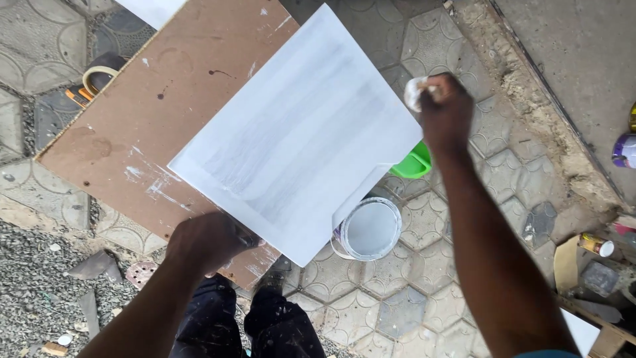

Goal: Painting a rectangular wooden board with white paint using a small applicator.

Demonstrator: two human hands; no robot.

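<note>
A white, wet-looking painted panel (298,132) lies tilted on a brown hardboard sheet (165,93). My left hand (209,240) grips the panel's near edge where it overlaps the board. My right hand (445,109) is closed around a small white paint-covered tool or rag (416,91) just off the panel's right corner. Below the panel's near right edge stands an open bucket of white paint (370,229) on the paved floor.
A green container (412,164) shows past the panel's right edge. A tape roll (98,73) and orange-handled tool (78,96) lie at left of the board. Cans (596,245) and clutter sit at right, gravel at lower left. My legs (258,325) are below the board.
</note>
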